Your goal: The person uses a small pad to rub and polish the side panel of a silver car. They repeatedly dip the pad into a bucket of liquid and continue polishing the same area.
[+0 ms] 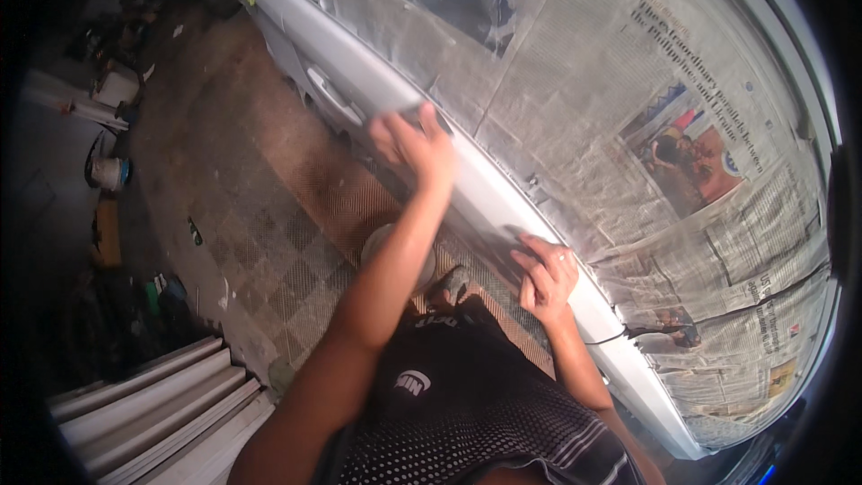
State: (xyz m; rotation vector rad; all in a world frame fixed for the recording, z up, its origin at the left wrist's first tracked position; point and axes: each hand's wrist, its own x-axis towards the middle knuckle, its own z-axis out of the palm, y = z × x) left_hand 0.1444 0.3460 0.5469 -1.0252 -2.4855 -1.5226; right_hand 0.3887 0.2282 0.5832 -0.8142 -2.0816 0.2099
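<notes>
Lengthwise, the door (483, 184) slants (toward lower right).

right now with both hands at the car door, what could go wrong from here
The right hand is close to the lower edge of the newspaper covering the window, so a slip could catch or tear it. Any grit on the fingers might mark the smooth pale door panel. A pale round object shows on the floor side below the left forearm, so a step that way might bump it.
</notes>
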